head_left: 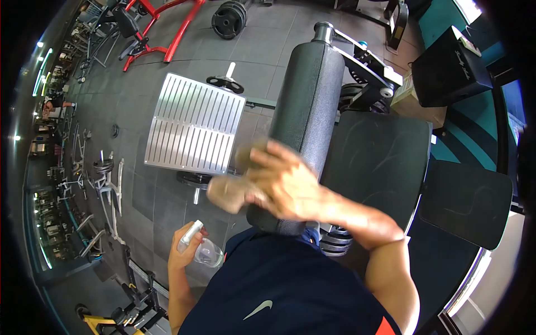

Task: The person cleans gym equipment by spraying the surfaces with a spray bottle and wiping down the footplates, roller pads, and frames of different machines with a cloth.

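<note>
My left hand [185, 244] is wrapped around the neck of a clear spray bottle [209, 254] with a white spray head, held low beside my body. The bottle tilts, its see-through base pointing toward my shirt. Over the near end of a long black padded roller [307, 106], my right hand [287, 184] grips a brownish cloth [228, 194]. Motion smears that hand and the cloth, which bulges past the fingers on the left side of the pad. Right of the roller lies a flat black seat pad [377, 162] with pale streaks on it.
A slotted metal footplate [195, 123] stands left of the roller, with weight plates [225, 84] on its pegs. A black speaker [451, 70] sits at the upper right. Red gym equipment [173, 47] and stacked plates [229, 20] stand farther off on the tiled floor.
</note>
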Available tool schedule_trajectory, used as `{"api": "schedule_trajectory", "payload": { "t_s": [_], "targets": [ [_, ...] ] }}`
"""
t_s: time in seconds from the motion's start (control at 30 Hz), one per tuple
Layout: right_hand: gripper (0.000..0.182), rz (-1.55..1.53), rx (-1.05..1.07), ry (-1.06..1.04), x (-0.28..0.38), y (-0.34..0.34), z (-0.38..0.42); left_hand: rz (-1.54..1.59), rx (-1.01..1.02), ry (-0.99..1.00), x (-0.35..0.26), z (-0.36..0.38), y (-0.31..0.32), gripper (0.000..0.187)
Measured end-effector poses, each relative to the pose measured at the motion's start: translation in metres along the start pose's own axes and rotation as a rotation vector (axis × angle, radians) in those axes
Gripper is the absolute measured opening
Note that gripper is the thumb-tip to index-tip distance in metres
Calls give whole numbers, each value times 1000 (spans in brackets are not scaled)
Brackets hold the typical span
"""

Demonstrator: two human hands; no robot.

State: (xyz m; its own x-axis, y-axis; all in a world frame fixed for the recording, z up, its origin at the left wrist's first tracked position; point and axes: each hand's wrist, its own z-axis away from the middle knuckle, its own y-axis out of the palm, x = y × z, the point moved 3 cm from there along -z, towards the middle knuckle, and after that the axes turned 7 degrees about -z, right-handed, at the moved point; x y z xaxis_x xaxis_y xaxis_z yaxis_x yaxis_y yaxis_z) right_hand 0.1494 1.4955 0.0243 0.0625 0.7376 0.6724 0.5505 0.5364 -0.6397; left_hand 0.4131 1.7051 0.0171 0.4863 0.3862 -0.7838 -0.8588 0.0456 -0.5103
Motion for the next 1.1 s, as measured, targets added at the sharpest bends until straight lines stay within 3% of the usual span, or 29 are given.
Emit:
{"api": "schedule_trajectory", "payload": {
  "t_s": [0.1, 0.17, 0.23, 0.33, 0.37, 0.43, 0.47, 0.53, 0.57, 0.63, 0.67, 0.8, 0.83, 0.9, 0.93, 1.0, 1.07, 1.1],
  "targets": [
    [52, -1128, -124, 489, 29, -31, 5, 54, 0, -15, -2, -12, 0, 37],
    [62, -1275, -441, 616, 38, -46, -1, 2, 63, 72, -3, -25, -2, 36],
    [67, -1257, -575, 792, 29, -69, -2, -21, 87, 172, -7, -35, -1, 35],
    [65, -972, -692, 842, -61, -97, 33, 53, 72, 149, -13, -34, -2, 34],
    [57, -480, -817, 848, -87, -113, 64, 60, 57, 149, -12, -31, -2, 34],
    [40, 50, -1087, 646, -84, -136, 77, 81, 14, 139, -5, -27, -3, 34],
    [32, 70, -1257, 483, -58, -131, 80, 91, 8, 132, 2, -26, -1, 33],
    [27, 502, -937, 270, -8, -93, 48, 88, 16, 106, 14, -19, 1, 32],
    [36, 506, -748, 208, 3, -63, 35, 106, 36, 55, 15, -15, 3, 31],
    [77, 498, -317, 509, -9, -1, 22, 83, 32, 70, 14, -13, 7, 30],
    [95, 445, -238, 652, -26, 3, 15, 71, 26, 75, 17, -10, 8, 30],
    [113, 484, -484, 799, -139, -55, -30, 149, -27, 47, 24, 0, 10, 34],
    [114, 529, -509, 927, -172, -78, -41, 142, -21, 44, 24, 2, 10, 34],
    [97, 469, -547, 1075, -218, -116, -61, 108, 22, 54, 20, 6, 10, 40],
    [77, 433, -470, 1090, -243, -128, -68, 93, 41, 66, 19, 7, 9, 43],
    [56, 355, -497, 904, -249, -130, -69, 91, 47, 61, 25, 12, 7, 43],
    [41, 467, -465, 669, -220, -105, -50, 92, 56, 65, 33, 11, 3, 43],
    [36, 694, -450, 476, -189, -72, -40, 110, 50, 64, 36, 8, 1, 41]
  ]
}}
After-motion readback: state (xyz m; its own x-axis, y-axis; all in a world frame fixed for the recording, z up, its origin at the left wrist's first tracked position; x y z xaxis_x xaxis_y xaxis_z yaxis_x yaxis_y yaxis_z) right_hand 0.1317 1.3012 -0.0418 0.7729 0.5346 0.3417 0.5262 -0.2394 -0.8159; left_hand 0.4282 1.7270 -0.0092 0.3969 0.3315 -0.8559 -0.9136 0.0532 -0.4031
